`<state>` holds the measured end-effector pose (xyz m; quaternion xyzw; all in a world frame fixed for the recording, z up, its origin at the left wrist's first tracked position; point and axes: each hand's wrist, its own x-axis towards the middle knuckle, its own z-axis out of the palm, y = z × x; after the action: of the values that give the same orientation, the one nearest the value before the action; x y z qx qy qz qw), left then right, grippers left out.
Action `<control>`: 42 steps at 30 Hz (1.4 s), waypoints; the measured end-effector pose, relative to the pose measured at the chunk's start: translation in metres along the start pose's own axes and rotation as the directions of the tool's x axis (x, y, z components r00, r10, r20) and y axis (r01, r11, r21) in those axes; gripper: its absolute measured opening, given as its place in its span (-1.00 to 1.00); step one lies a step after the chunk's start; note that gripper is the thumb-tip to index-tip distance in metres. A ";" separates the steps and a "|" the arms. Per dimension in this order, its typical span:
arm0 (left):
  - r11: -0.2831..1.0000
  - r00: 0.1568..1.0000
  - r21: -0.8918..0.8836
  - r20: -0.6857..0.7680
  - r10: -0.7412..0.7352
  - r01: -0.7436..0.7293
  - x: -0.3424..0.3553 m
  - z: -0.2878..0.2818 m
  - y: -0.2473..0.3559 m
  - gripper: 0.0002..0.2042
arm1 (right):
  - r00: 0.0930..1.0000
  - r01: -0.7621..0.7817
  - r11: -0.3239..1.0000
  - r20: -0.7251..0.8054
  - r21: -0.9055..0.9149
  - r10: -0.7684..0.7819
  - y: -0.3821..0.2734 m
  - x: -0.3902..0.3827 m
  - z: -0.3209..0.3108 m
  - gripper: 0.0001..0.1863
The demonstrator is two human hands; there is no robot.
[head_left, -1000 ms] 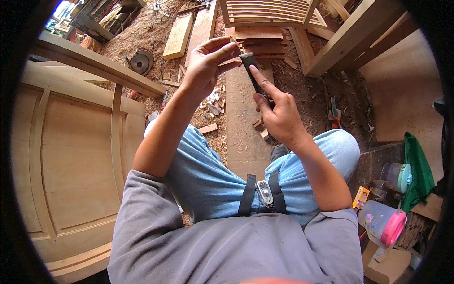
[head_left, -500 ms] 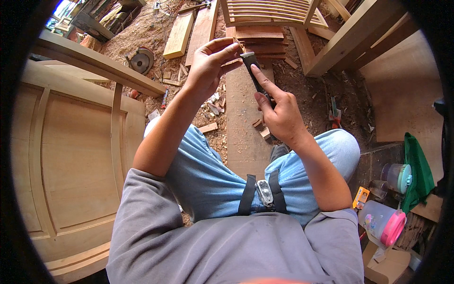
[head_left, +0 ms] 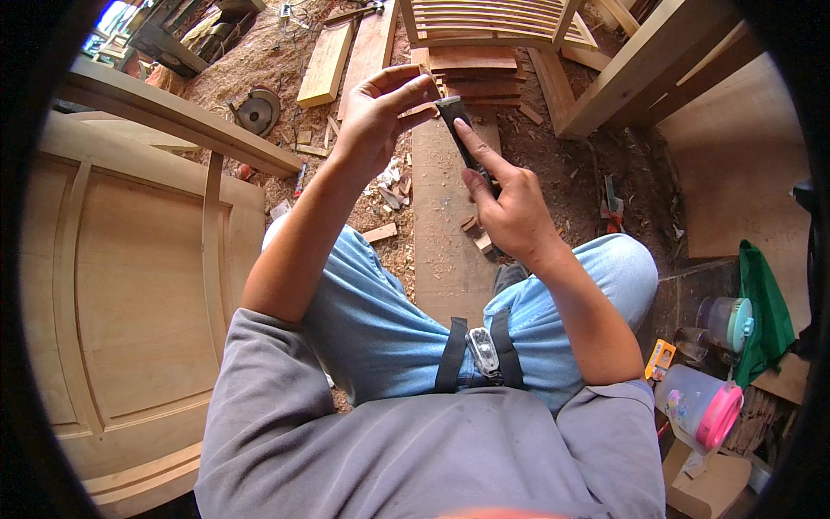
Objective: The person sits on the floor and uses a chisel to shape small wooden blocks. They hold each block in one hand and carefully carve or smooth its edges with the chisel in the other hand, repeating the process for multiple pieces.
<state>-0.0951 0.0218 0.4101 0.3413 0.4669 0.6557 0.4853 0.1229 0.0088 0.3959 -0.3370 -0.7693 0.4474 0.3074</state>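
Observation:
My right hand (head_left: 517, 208) grips a dark, flat blade (head_left: 463, 131) with a pale, squared-off end, its index finger stretched along the flat face. The blade slants up and to the left, over a wooden board. Just left of its pale end is my left hand (head_left: 380, 112), thumb and fingertips drawn together. Something small and brownish shows by those fingertips, too small to name. Whether the left fingers touch the blade I cannot tell. Under both hands runs the long plank (head_left: 445, 233), strewn with shavings, between my bent knees.
A panelled wooden door (head_left: 143, 285) stands at the left. A circular saw (head_left: 258, 111) lies on the sawdust-covered floor. Stacked boards (head_left: 475, 59) and a slatted frame (head_left: 488, 19) are ahead. At the right are a pink-lidded tub (head_left: 702, 406), a teal-lidded jar (head_left: 724, 322) and green cloth (head_left: 762, 303).
Both hands and the blade have shifted very slightly left. The right hand's hold on the blade looks the same.

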 end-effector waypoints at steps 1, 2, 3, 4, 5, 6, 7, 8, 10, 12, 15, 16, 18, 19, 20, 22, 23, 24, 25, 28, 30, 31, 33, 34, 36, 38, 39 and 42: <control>1.000 1.000 0.007 0.002 0.000 0.000 0.000 0.000 0.000 -0.66 | 1.000 0.014 1.000 -0.007 -0.006 -0.014 0.000 0.000 0.000 -0.37; 1.000 1.000 0.008 0.004 0.001 -0.001 0.000 0.000 0.000 -0.66 | 1.000 0.028 1.000 -0.015 -0.013 -0.028 0.001 0.000 0.001 -0.37; 1.000 1.000 0.013 0.008 0.003 -0.003 0.000 0.000 0.000 -0.66 | 0.999 0.031 0.999 -0.019 -0.026 -0.032 0.001 0.000 0.001 -0.37; 1.000 1.000 0.011 0.012 0.005 -0.005 0.000 0.000 0.001 -0.66 | 0.999 0.043 0.999 -0.023 -0.016 -0.043 0.001 0.000 0.002 -0.37; 1.000 1.000 0.004 0.011 0.005 -0.006 0.000 0.000 0.001 -0.66 | 0.999 0.044 0.999 -0.025 -0.014 -0.044 0.001 0.000 0.002 -0.37; 1.000 1.000 0.016 0.013 0.010 -0.011 0.000 0.000 0.000 -0.66 | 0.999 0.038 0.999 -0.025 -0.014 -0.038 0.002 0.000 0.002 -0.37; 1.000 1.000 0.024 0.009 0.013 -0.013 -0.001 0.000 0.000 -0.66 | 0.999 0.039 0.999 -0.023 -0.011 -0.039 0.002 0.000 0.001 -0.36; 1.000 1.000 0.026 0.005 0.015 -0.015 -0.001 0.001 0.000 -0.66 | 0.999 0.033 0.999 -0.021 -0.011 -0.033 0.002 0.000 0.001 -0.36; 0.999 1.000 0.036 0.005 0.013 -0.014 -0.001 0.001 0.001 -0.66 | 0.999 0.029 1.000 -0.019 -0.005 -0.029 0.001 0.000 0.001 -0.36; 0.999 1.000 0.043 -0.001 0.009 -0.008 -0.001 0.001 0.001 -0.66 | 0.999 0.034 0.999 -0.021 0.008 -0.034 0.001 0.000 0.001 -0.37; 0.998 1.000 0.055 -0.011 0.002 -0.002 -0.001 0.001 0.001 -0.67 | 0.999 0.033 0.999 -0.022 0.021 -0.033 0.000 0.000 0.001 -0.37; 0.998 1.000 0.056 -0.011 0.003 -0.003 -0.001 0.001 0.001 -0.67 | 0.999 0.041 0.999 -0.026 0.012 -0.040 0.000 0.000 0.001 -0.37; 0.997 1.000 0.071 0.003 -0.001 0.001 -0.001 0.000 0.000 -0.67 | 0.998 0.047 0.999 -0.030 -0.011 -0.047 0.001 0.000 0.001 -0.37; 0.996 1.000 0.085 0.017 -0.007 0.005 0.000 -0.001 0.000 -0.66 | 0.999 0.037 0.999 -0.023 -0.003 -0.037 0.001 0.000 0.000 -0.37; 0.996 1.000 0.083 0.021 -0.018 0.016 0.000 -0.002 0.000 -0.66 | 1.000 0.018 1.000 -0.012 -0.001 -0.018 0.001 0.000 0.000 -0.37; 0.995 0.999 0.095 0.041 0.010 -0.013 0.001 -0.003 -0.001 -0.66 | 1.000 0.010 1.000 0.001 -0.015 -0.010 0.002 0.000 0.000 -0.36; 0.997 0.999 0.080 0.038 0.011 -0.014 0.001 -0.003 -0.001 -0.67 | 1.000 0.020 0.999 0.003 -0.032 -0.020 0.003 0.000 0.000 -0.36; 0.994 0.998 0.103 0.046 0.035 -0.040 0.001 -0.003 -0.002 -0.68 | 1.000 0.026 0.998 0.004 -0.053 -0.026 0.003 0.000 0.000 -0.35; 0.992 0.998 0.114 0.044 0.051 -0.055 0.001 -0.003 -0.002 -0.69 | 0.999 0.037 0.999 0.002 -0.040 -0.036 0.004 0.000 0.000 -0.34; 0.990 0.995 0.109 0.040 0.090 -0.094 0.000 -0.001 -0.003 -0.70 | 0.999 0.044 0.999 0.001 -0.004 -0.044 0.005 0.001 0.000 -0.33; 0.989 0.994 0.098 0.040 0.104 -0.107 -0.001 0.000 -0.003 -0.70 | 0.999 0.035 0.999 0.004 0.026 -0.035 0.005 0.001 0.000 -0.32; 0.989 0.994 0.095 0.041 0.106 -0.109 -0.001 0.000 -0.002 -0.70 | 0.997 0.076 0.997 -0.014 0.018 -0.076 0.005 0.001 0.000 -0.32; 0.988 0.992 0.099 0.049 0.114 -0.118 -0.001 0.000 -0.002 -0.71 | 0.991 0.120 0.992 -0.052 -0.040 -0.122 0.005 0.002 0.000 -0.31; 0.987 0.991 0.104 0.056 0.120 -0.126 -0.001 0.000 -0.002 -0.71 | 0.994 0.104 0.995 -0.037 0.007 -0.104 0.005 0.001 0.000 -0.31; 0.985 0.990 0.110 0.060 0.124 -0.130 -0.001 0.001 -0.002 -0.72 | 1.000 0.005 0.999 0.016 0.050 -0.006 0.004 0.000 -0.001 -0.31; 0.986 0.992 0.116 0.055 0.117 -0.123 -0.001 0.001 -0.003 -0.72 | 0.998 -0.053 0.992 0.042 0.111 0.049 0.003 0.000 0.000 -0.31; 0.986 0.993 0.120 0.044 0.111 -0.116 -0.001 0.001 -0.003 -0.72 | 0.998 -0.055 0.990 0.046 0.130 0.049 0.003 -0.001 0.000 -0.31; 0.986 0.995 0.130 0.021 0.102 -0.104 -0.001 0.002 -0.004 -0.71 | 0.997 0.068 0.997 -0.036 -0.020 -0.069 0.003 0.000 0.002 -0.33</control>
<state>-0.0920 0.0222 0.4069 0.4010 0.4872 0.6453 0.4306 0.1219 0.0092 0.3926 -0.3215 -0.7786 0.4232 0.3336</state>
